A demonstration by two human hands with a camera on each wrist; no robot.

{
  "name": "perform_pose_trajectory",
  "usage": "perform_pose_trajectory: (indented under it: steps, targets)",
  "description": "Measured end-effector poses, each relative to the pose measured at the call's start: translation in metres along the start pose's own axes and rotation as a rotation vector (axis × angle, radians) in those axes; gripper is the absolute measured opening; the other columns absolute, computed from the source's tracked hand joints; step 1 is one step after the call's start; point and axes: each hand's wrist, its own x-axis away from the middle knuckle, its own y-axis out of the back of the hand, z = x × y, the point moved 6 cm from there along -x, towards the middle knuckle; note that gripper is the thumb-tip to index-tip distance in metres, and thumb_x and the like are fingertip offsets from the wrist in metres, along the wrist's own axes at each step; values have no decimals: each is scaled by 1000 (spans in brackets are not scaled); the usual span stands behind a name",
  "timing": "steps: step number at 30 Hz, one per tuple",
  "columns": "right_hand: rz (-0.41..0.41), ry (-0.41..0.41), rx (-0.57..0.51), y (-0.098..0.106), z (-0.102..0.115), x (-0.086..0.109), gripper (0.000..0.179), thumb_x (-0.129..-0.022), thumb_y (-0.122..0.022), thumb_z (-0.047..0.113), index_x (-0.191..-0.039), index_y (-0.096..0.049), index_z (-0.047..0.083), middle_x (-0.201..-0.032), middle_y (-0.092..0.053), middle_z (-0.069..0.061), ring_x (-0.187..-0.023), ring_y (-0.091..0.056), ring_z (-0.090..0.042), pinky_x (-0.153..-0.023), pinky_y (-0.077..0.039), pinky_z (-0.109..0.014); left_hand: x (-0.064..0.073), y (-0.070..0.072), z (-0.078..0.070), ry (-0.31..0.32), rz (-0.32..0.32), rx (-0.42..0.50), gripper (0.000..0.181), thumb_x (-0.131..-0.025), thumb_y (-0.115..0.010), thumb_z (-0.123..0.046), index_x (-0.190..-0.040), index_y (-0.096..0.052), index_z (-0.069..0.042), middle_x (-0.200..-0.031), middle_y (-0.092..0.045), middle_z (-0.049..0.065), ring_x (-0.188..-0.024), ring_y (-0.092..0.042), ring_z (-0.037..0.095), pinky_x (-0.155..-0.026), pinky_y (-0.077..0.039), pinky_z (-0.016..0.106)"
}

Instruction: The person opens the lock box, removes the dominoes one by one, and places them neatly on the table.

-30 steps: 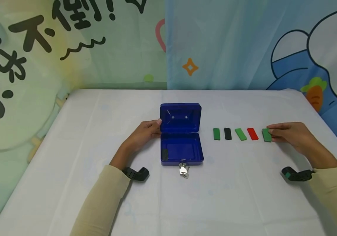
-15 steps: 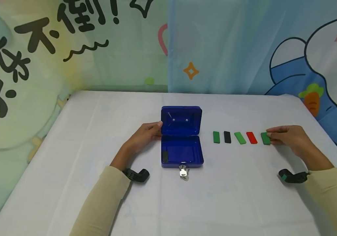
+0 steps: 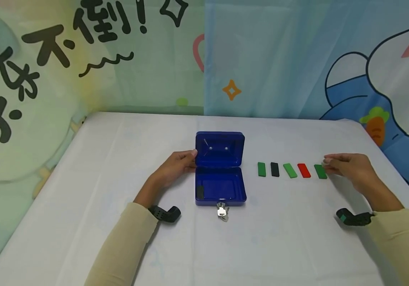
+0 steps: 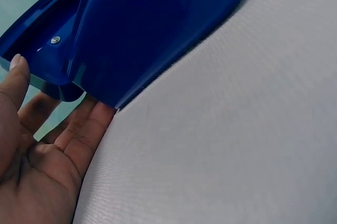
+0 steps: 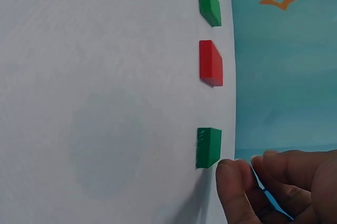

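Note:
In the head view a blue cash box [image 3: 220, 186] stands with its lid [image 3: 220, 149] raised. My left hand [image 3: 175, 169] holds the lid's left edge; the left wrist view shows the thumb [image 4: 17, 74] at the rim and other fingers behind it. At the right end of a row lies a dark green block [image 3: 320, 171]. My right hand [image 3: 351, 169] is just beside it, and in the right wrist view its loosely bent fingers [image 5: 234, 190] hold nothing. Leftward follow a red block [image 3: 304, 170], a light green block [image 3: 290, 170], a black block [image 3: 274, 169] and another green block [image 3: 261, 169].
Keys [image 3: 222, 212] hang from the lock at the box's front. A dark strip-like piece [image 3: 200, 192] sits inside the box at the left. White cloth covers the table [image 3: 261, 246], and printed curtains [image 3: 268, 59] hang behind it.
My right hand has let go of the dark green block at the row's end, and its fingers are now slightly apart from it. The head view has tilted up a little. My left hand stays put.

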Motion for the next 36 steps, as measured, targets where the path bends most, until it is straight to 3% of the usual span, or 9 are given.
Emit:
perform_pose_trajectory:
  steps: [3, 6, 9, 13, 19, 28, 36]
  targets:
    - [6, 41, -50, -1, 6, 1, 56, -103, -51, 31, -139, -43, -11, -128, -55, -24, -78, -61, 11, -83, -51, -22, 1, 0, 0, -2, -2, 6, 47, -105, -43, -35, -137, -54, -2, -126, -62, 12, -114, -60, 24, -96, -49, 32]
    - [24, 91, -132, -3, 12, 2, 55, -103, -51, 27, -139, -41, -13, -111, -63, 0, -82, -62, 10, -78, -51, -16, 1, 1, -1, -6, -3, -2, 47, -105, -43, -35, -137, -54, -2, -126, -62, 12, -114, -60, 24, -96, -49, 33]
    - [64, 125, -223, -8, 19, 3, 57, -102, -53, 26, -140, -39, -14, -97, -59, 22, -84, -63, 8, -78, -52, -15, 2, 2, -1, 1, -5, 4, 46, -105, -44, -34, -137, -54, -2, -127, -62, 12, -115, -60, 24, -96, -49, 33]
    - [133, 132, -325, -19, 30, 5, 59, -101, -55, 26, -141, -38, -14, -101, -61, 20, -89, -66, 3, -79, -53, -18, 2, 3, 1, 12, -4, 25, 46, -105, -45, -33, -137, -54, -2, -128, -61, 12, -116, -60, 24, -96, -49, 32]
    - [212, 140, -333, -32, 49, 8, 59, -102, -54, 27, -143, -36, -12, -129, -58, -5, -95, -65, 0, -85, -52, -22, 1, 2, 2, 8, 7, 63, 45, -105, -44, -31, -136, -54, 1, -126, -62, 14, -116, -59, 26, -97, -49, 33]
    - [261, 76, -378, -42, 67, 16, 54, -104, -49, 18, -146, -31, -10, -104, -62, 20, -95, -66, -1, -87, -51, -22, 0, 0, 0, -1, 11, 85, 44, -105, -44, -28, -135, -54, 3, -126, -62, 17, -115, -60, 27, -97, -49, 34]
    - [366, 37, -515, -52, 75, 22, 66, -99, -59, 23, -147, -29, -10, -107, -65, 14, -100, -66, -7, -91, -50, -29, -1, -1, 0, -2, 12, 89, 44, -106, -44, -27, -135, -53, 4, -126, -61, 18, -115, -59, 28, -97, -49, 35]
